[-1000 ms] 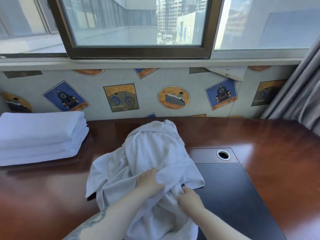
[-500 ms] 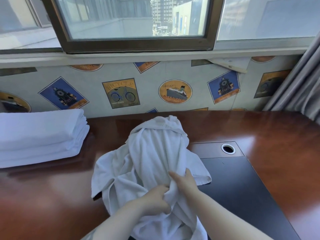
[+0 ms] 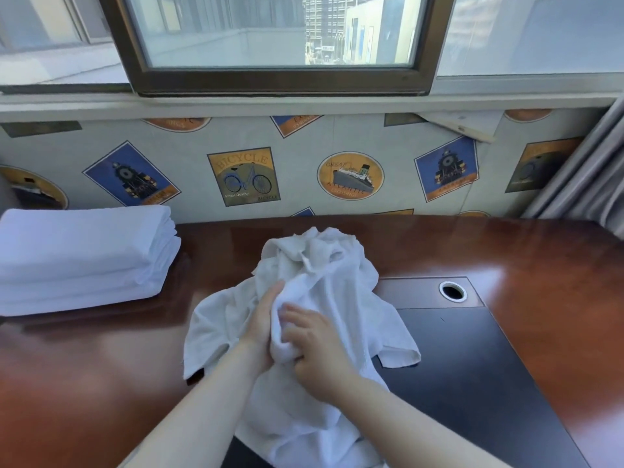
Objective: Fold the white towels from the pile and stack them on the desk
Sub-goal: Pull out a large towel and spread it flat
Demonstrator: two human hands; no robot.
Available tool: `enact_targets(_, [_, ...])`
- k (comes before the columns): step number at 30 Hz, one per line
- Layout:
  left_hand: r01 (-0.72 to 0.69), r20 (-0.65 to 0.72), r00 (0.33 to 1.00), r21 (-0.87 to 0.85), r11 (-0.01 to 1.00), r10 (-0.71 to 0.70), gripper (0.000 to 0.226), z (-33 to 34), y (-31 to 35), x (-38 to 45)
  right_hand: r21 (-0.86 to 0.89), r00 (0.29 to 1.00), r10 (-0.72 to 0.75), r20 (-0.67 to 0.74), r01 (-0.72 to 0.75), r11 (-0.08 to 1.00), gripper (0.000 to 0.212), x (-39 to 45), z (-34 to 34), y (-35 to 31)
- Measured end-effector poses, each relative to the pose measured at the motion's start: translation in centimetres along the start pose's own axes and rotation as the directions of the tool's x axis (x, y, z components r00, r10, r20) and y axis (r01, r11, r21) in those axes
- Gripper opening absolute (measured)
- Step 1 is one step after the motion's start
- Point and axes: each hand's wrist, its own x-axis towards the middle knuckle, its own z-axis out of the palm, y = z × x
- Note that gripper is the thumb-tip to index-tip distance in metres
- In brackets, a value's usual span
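Between the two hands, a bunched fold of the crumpled white towel (image 3: 324, 275) is held. The left hand (image 3: 261, 327) is pressed against the left side of that fold, fingers extended upward along the cloth and the thumb hidden behind it; whether the fingers are closed round the cloth cannot be told. The right hand (image 3: 312, 346) is curled round the same fold from the right, with its fingers (image 3: 297, 310) laid over the top of the cloth — the fold is gripped. The hands are touching each other through the towel.

Beyond the hands, the rest of the towel is heaped loosely on the desk (image 3: 540, 265); below the wrists it is draped toward the near edge, and one hemmed corner is spread out to the right of the right hand onto the dark inset panel (image 3: 472, 383). A round cable port (image 3: 452, 291) is set in that panel, further right and away from the hands.

Well to the left of the left hand, a stack of folded white towels (image 3: 81, 258) is placed on the desk — apart from the crumpled towel. Patterned wallpaper (image 3: 351, 175) and a window frame (image 3: 280, 79) are seen behind the desk.
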Motion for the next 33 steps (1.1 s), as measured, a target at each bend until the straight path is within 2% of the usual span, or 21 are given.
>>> enact_targets(1, [-0.023, -0.023, 0.999, 0.114, 0.993, 0.026, 0.047, -0.2, 0.2, 0.1, -0.016, 0.996, 0.000, 0.090, 0.002, 1.000, 0.025, -0.3, 0.3, 0.1])
enact_targets(3, [-0.076, -0.117, 0.984, 0.408, 0.910, 0.135, 0.064, -1.1, -0.7, 0.8, -0.108, 0.966, 0.033, 0.256, -0.005, 0.994, 0.028, -1.1, 0.5, 0.5])
enact_targets(5, [-0.063, -0.196, 0.961, 0.534, 0.843, 0.196, 0.068, -1.8, -2.4, 1.0, -0.170, 0.875, 0.117, 0.470, -0.040, 0.985, 0.023, -1.8, 0.4, 1.1])
enact_targets(6, [-0.058, -0.232, 0.945, 0.573, 0.818, 0.230, 0.062, -2.3, -3.4, 1.2, -0.159, 0.822, 0.177, 0.541, -0.107, 0.982, 0.019, -2.1, 0.4, 1.3])
enact_targets(8, [-0.061, -0.280, 0.905, 0.660, 0.749, 0.321, 0.040, -3.3, -5.0, 1.7, -0.043, 0.737, 0.300, 0.606, -0.346, 0.937, 0.015, -2.7, 0.3, 1.7])
enact_targets(9, [-0.088, -0.262, 0.894, 0.693, 0.715, 0.364, 0.026, -3.5, -5.5, 2.0, 0.049, 0.724, 0.330, 0.606, -0.448, 0.893, 0.013, -3.0, 0.4, 1.7])
enact_targets(11, [-0.107, -0.259, 0.891, 0.679, 0.726, 0.374, 0.005, -3.3, -5.9, 2.4, 0.199, 0.770, 0.388, 0.506, -0.542, 0.816, 0.018, -2.9, 0.7, 1.7])
enact_targets(13, [-0.042, -0.326, 0.885, 0.657, 0.753, 0.334, 0.019, -3.2, -5.8, 2.4, 0.268, 0.823, 0.483, 0.299, -0.558, 0.785, 0.021, -2.8, 1.2, 2.0])
enact_targets(15, [-0.032, -0.360, 0.865, 0.654, 0.756, 0.348, 0.030, -3.2, -5.5, 1.3, 0.329, 0.814, 0.573, 0.094, -0.569, 0.754, 0.013, -2.5, 1.6, 2.8])
enact_targets(16, [-0.086, -0.305, 0.880, 0.652, 0.753, 0.364, 0.030, -3.3, -5.4, 0.6, 0.380, 0.786, 0.617, 0.040, -0.583, 0.718, 0.017, -2.1, 1.7, 3.1])
enact_targets(17, [-0.150, -0.203, 0.909, 0.653, 0.742, 0.363, 0.027, -3.3, -5.3, -0.1, 0.456, 0.753, 0.658, 0.029, -0.596, 0.661, 0.031, -1.7, 1.6, 3.3])
enact_targets(19, [-0.202, 0.028, 0.965, 0.716, 0.668, 0.262, 0.020, -2.9, -5.5, -1.5, 0.646, 0.689, 0.720, 0.088, -0.589, 0.485, 0.058, -0.4, 1.6, 3.8])
enact_targets(20, [-0.187, 0.114, 0.981, 0.770, 0.611, 0.157, 0.021, -2.5, -5.9, -2.1, 0.705, 0.646, 0.749, 0.148, -0.600, 0.379, 0.063, 0.2, 1.6, 4.2])
enact_targets(22, [-0.116, 0.180, 0.980, 0.866, 0.487, -0.085, 0.039, -1.8, -6.7, -2.9, 0.732, 0.513, 0.812, 0.280, -0.661, 0.165, 0.055, 0.9, 1.6, 5.1])
enact_targets(23, [-0.073, 0.168, 0.968, 0.899, 0.433, -0.187, 0.049, -1.6, -6.8, -3.2, 0.714, 0.432, 0.844, 0.319, -0.695, 0.086, 0.046, 0.9, 1.7, 5.4])
enact_targets(25, [-0.029, 0.155, 0.933, 0.931, 0.363, -0.324, 0.049, -2.0, -6.2, -3.4, 0.676, 0.305, 0.881, 0.363, -0.737, -0.024, 0.028, 0.5, 1.7, 5.6])
enact_targets(27, [-0.037, 0.191, 0.916, 0.916, 0.399, -0.354, 0.045, -2.6, -5.1, -3.2, 0.725, 0.280, 0.886, 0.370, -0.683, -0.087, 0.010, 0.1, 1.1, 5.7])
enact_targets(28, [-0.053, 0.214, 0.928, 0.885, 0.463, -0.304, 0.050, -2.9, -4.5, -3.1, 0.774, 0.283, 0.883, 0.375, -0.619, -0.131, 0.014, 0.2, 0.7, 5.9])
enact_targets(31, [-0.125, 0.198, 0.979, 0.748, 0.652, -0.040, 0.066, -3.3, -3.4, -2.4, 0.862, 0.303, 0.852, 0.428, -0.419, -0.284, 0.017, -0.1, -0.5, 5.7])
enact_targets(33, [-0.131, 0.095, 0.991, 0.670, 0.730, 0.091, 0.063, -3.4, -3.7, -1.6, 0.900, 0.377, 0.832, 0.407, -0.323, -0.294, 0.016, -0.4, -2.0, 5.7])
